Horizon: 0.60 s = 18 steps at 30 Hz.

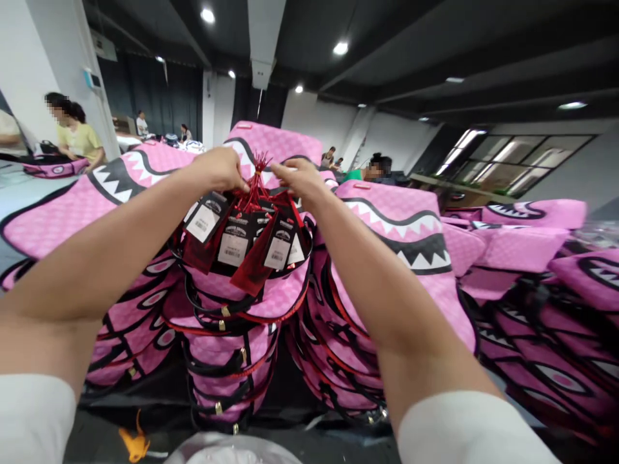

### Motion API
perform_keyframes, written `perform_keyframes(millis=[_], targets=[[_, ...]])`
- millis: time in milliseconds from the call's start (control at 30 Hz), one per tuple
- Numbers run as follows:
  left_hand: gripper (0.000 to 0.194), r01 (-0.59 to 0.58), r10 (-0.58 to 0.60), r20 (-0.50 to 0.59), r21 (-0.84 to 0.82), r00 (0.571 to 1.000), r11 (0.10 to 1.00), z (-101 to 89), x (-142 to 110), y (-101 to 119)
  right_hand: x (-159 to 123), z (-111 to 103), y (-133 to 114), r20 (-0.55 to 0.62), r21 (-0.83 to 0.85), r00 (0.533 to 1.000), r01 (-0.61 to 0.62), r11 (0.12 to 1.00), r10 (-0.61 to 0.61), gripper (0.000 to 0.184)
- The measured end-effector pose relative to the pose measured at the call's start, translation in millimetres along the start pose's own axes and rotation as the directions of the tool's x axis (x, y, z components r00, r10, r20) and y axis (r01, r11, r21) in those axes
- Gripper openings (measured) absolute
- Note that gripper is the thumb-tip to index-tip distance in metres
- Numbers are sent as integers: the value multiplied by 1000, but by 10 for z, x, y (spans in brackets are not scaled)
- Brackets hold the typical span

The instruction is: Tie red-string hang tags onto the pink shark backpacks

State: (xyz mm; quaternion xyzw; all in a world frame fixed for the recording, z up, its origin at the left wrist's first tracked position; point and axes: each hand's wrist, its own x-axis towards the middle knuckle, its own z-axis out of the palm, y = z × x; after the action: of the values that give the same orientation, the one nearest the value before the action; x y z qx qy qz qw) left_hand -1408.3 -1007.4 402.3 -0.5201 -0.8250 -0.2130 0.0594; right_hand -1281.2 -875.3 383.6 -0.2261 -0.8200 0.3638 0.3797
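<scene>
A bundle of black hang tags (235, 238) with white barcode labels and dark red pieces hangs in front of me. Its red strings (258, 187) are gathered and tied near the top. My left hand (222, 169) is closed, pinching the strings from the left side. On the other side, my right hand (302, 180) reaches toward the tied top with its fingers stretched out and apart; whether a fingertip touches a string is hard to tell. Right behind and below the tags stands a stack of pink bags (236, 348) with black trim and gold zipper pulls.
More pink shark-mouth bags (396, 232) are stacked to the right, with others (140, 174) at left. An orange tool (135, 444) and a clear plastic-looking object (232, 449) lie at the bottom. A person in yellow (80, 135) sits far left; several others are farther back.
</scene>
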Motion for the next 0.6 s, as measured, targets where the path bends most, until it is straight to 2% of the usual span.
perform_keyframes(millis=[100, 167, 267, 400, 467, 533, 567, 600], targets=[[34, 4, -4, 19, 1, 1000, 1000, 20, 50, -23, 186, 348, -145, 55, 84, 996, -71, 994, 67, 19], [30, 0, 0, -18, 6, 1000, 1000, 18, 31, -78, 215, 463, -175, 44, 136, 993, -114, 984, 109, 10], [29, 22, -15, -95, 71, 995, 997, -27, -60, -161, 179, 486, -209, 9, 208, 981, -192, 959, 195, 7], [35, 72, -44, -139, 199, 989, 977, -150, -237, -181, 87, 482, -324, 89, 235, 968, -249, 940, 234, 8], [43, 75, -44, -136, 232, 990, 970, -206, -330, -186, 83, 527, -377, 104, 225, 968, -248, 942, 230, 6], [57, 125, -81, -169, 267, 982, 956, -242, -432, -234, 126, 573, -388, 65, 197, 971, -239, 951, 230, 2], [62, 124, -70, -207, 260, 976, 958, -246, -488, -279, 157, 582, -371, 36, 182, 977, -214, 960, 211, 2], [64, 71, -14, -241, 230, 970, 971, -235, -546, -335, 186, 576, -339, 8, 168, 983, -183, 969, 184, 3]])
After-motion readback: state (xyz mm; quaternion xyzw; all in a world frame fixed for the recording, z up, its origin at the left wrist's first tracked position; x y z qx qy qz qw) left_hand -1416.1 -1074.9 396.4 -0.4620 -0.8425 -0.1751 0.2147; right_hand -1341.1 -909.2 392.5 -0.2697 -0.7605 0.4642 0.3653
